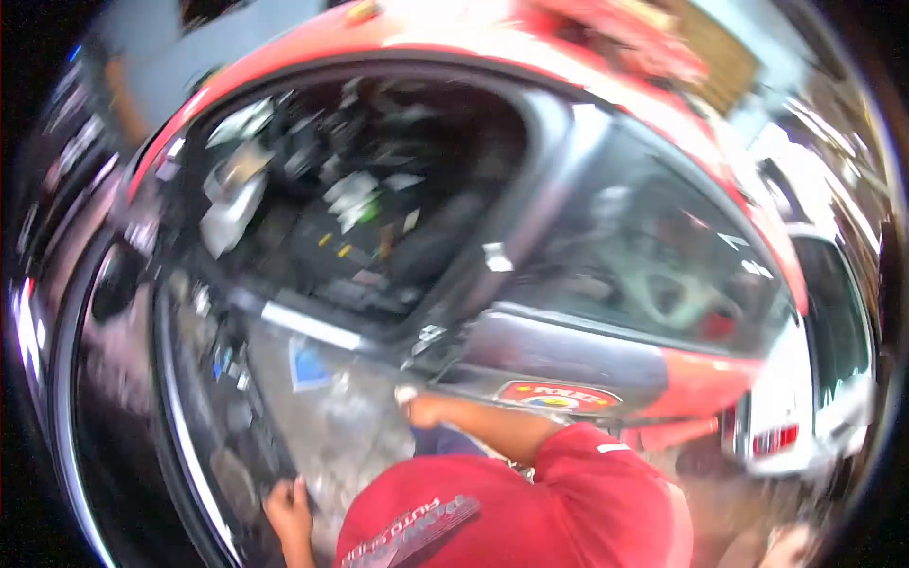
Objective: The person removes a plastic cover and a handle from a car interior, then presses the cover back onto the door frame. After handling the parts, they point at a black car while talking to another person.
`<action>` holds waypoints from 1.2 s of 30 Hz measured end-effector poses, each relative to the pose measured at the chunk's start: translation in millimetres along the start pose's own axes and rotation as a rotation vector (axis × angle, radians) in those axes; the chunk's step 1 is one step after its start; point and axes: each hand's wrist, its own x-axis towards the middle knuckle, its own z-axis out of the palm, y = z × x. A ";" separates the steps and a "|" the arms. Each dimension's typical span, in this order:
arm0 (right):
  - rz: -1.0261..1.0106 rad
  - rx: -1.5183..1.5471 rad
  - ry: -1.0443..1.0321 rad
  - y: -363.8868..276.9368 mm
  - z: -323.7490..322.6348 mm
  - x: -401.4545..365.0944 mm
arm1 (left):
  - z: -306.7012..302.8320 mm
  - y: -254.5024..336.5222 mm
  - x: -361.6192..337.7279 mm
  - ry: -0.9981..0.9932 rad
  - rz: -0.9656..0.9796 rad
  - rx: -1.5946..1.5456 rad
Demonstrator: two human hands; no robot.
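Observation:
My left hand is low at the left, its thumb and fingers parted beside the inner panel of an open black car door. My right hand reaches across in front of me, below the pillar between the car's doorway and its rear side door. Its fingers are closed around a small whitish thing, too blurred to name. In front of both hands stands a red and black car with a police decal on its side. Loose things lie in the dark car interior.
A blue and white square lies on the grey floor between door and car. On the right stands a white vehicle with a red tail light. A blurred pale shape shows at the bottom right.

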 end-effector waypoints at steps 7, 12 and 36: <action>0.273 0.353 0.247 -72.3 -124.8 -323.4 | -47.8 90.8 -31.5 -0.430 0.005 0.112; 0.426 0.053 1.169 -66.1 -238.6 -518.7 | -19.7 124.0 -34.1 -0.369 0.168 0.142; 0.451 -0.490 1.652 140.3 -468.3 -808.9 | 129.8 742.9 -4.0 0.011 1.535 0.040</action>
